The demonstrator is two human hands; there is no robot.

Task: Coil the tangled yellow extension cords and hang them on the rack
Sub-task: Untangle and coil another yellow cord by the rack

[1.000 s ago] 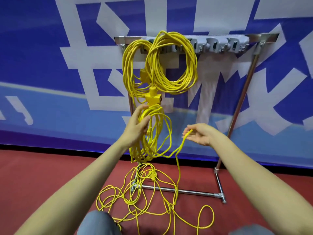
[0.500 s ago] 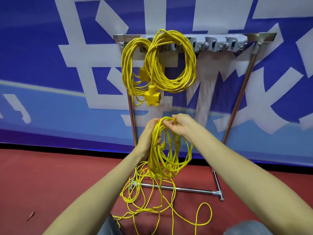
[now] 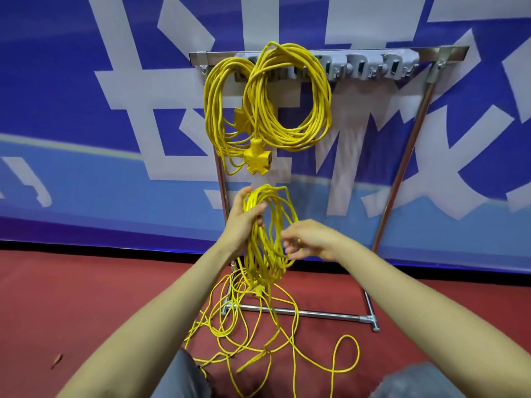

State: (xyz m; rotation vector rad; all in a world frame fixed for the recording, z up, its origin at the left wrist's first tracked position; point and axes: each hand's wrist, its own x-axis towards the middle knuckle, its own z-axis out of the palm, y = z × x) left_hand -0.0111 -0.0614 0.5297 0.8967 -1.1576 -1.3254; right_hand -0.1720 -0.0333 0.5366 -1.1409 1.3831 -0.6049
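A silver metal rack with a row of grey plastic hooks on its top bar stands on the red floor, in front of a blue and white banner. Two finished coils of yellow extension cord hang from the hooks at the left end of the rack: a long narrow coil and, just beside it, a rounder coil. A yellow multi-socket head hangs under them. Below this head, in front of the left pole of the rack, the left hand grips the top of a third, half-made coil, with fingers and thumb curled around the bundle of loops. The right hand is at the side of this coil nearer the right pole, its fingers loosely spread against the loops; it is blurred, so I cannot tell if it pinches a strand. The rest of this cord lies as a loose yellow tangle on the floor around the base bar of the rack.
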